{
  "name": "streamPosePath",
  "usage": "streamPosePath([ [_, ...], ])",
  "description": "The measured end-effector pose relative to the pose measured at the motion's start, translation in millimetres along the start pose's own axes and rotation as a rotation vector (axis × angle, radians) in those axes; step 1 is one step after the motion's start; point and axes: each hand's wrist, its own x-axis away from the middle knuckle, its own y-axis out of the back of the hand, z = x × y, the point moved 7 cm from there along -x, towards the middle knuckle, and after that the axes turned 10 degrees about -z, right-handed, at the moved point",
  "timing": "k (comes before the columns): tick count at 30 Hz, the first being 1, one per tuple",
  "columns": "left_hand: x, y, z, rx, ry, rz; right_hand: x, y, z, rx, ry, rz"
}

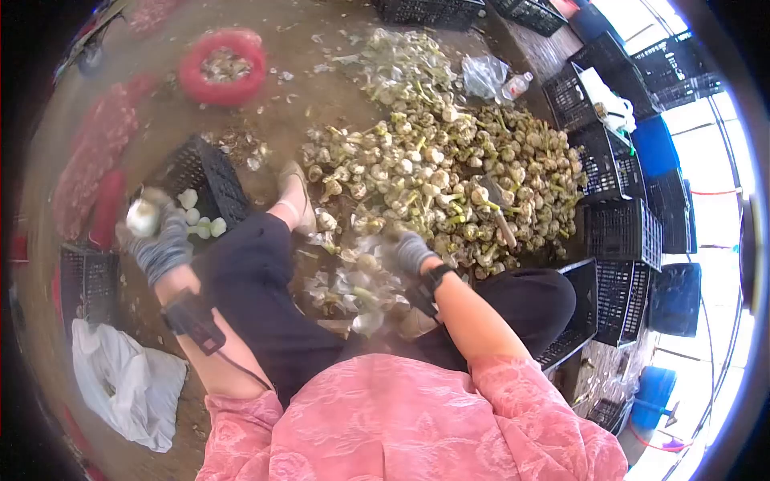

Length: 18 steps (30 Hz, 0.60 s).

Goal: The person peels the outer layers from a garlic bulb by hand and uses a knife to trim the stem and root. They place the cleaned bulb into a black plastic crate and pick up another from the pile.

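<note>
A pink, short-sleeved top (pixel 377 425) with a paler floral pattern is worn over dark trousers (pixel 249 268) and pale, low-cut shoes (pixel 299 180). The left hand (pixel 164 239) and the right hand (pixel 414 253) are covered by grey knit gloves (pixel 160 252), the left one banded with stripes. On the left arm (pixel 177 284) a black box (pixel 194 322) with a thin dark cable (pixel 247 369) is worn; the right arm (pixel 489 317) is circled by a black strap (pixel 439 275).

On my feed, passable floor (pixel 293 120) left of the garlic pile (pixel 449 172), black crates (pixel 618 228) blocking its right (close-set), a bottle (pixel 517 86) beyond.
</note>
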Motion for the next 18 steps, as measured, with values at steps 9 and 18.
streamPosePath([
  [9, 32, -9, 58, -0.317, 0.13, 0.202, -65, 107, -123, 0.198, -0.522, -0.604],
  [18, 75, 31, 183, -1.003, 0.226, 0.208, -191, 65, -219, -0.136, -0.205, -0.519],
])
